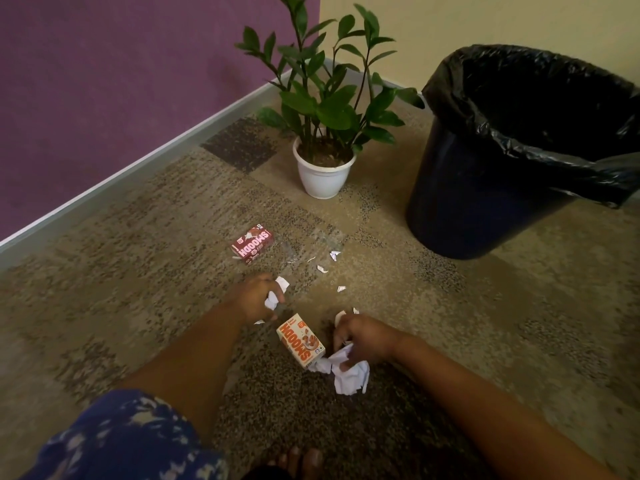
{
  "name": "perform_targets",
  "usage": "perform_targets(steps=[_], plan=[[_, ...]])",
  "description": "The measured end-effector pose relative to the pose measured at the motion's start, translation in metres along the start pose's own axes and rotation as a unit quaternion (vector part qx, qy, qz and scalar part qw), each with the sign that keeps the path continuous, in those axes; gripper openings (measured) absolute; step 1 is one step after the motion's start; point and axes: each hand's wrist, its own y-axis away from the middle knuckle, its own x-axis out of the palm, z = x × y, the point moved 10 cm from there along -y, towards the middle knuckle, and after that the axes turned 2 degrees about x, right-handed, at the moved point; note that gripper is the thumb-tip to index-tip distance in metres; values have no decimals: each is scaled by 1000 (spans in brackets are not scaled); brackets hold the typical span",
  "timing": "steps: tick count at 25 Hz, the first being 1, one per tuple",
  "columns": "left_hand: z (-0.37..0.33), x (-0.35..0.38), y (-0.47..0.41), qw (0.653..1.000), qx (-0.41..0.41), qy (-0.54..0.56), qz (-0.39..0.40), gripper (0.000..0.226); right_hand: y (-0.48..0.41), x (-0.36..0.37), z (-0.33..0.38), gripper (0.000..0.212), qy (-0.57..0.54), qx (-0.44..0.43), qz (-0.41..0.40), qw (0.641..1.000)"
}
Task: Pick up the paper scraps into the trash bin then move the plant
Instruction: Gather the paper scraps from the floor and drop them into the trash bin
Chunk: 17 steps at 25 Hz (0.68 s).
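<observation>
Currently left fingers (264, 285) and right fingers (341, 333) each clutch paper scraps (350, 376) (trash bin (467, 188) contents unreadable).

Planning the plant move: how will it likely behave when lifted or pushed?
Likely top-heavy: the plant stands tall and spreads wider than its white pot, which narrows toward the base, so a push high up may tip it. The pot looks smooth, possibly slippery. The plant would probably flex if grabbed high, so grip the pot.
</observation>
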Motion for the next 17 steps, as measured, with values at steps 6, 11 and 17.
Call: perform_targets(steps=[6, 11, 17], plan=[[7, -4, 9, 1000, -25, 1, 10, 53, 6, -52, -24, 22, -116, 70, -88, 987], [1, 0, 9, 998, -40, 28, 37, 35, 16, -100, -40, 20, -223, 109, -216, 944], [-2, -24, 0, 992, -97, 70, -32, 27, 24, -134, -40, 21, -292, 139, -332, 886]])
